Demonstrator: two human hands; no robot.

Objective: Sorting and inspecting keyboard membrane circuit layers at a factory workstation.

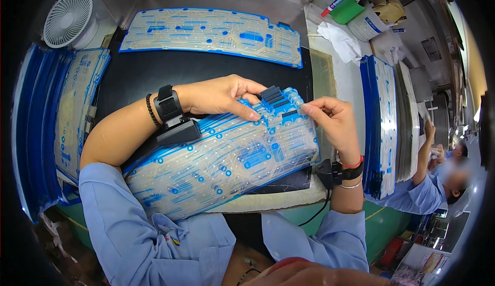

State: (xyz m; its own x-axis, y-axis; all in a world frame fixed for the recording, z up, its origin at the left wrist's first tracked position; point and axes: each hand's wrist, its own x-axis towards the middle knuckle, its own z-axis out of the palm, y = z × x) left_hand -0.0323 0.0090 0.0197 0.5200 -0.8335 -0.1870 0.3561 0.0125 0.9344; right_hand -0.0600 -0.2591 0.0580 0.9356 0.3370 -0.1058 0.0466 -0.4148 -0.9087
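Observation:
A clear keyboard membrane sheet (pixel 227 167) with blue printed traces lies slanted in front of me, its near edge against my body. My left hand (pixel 221 96) grips its far edge, thumb on top, beside the dark connector strips (pixel 271 95). At the sheet's far right corner, my right hand (pixel 332 121) pinches the edge between thumb and forefinger. The exact bit under those fingertips is too small to make out. Another membrane sheet (pixel 206 32) lies flat across the back of the black mat (pixel 149 74).
Stacks of blue-edged membrane sheets stand at left (pixel 38 126) and right (pixel 380 126). A white fan (pixel 68 20) is at the back left. At the back right are a white tub (pixel 367 24) and a white cloth (pixel 340 41). Beyond the right stack sits a co-worker (pixel 425 190).

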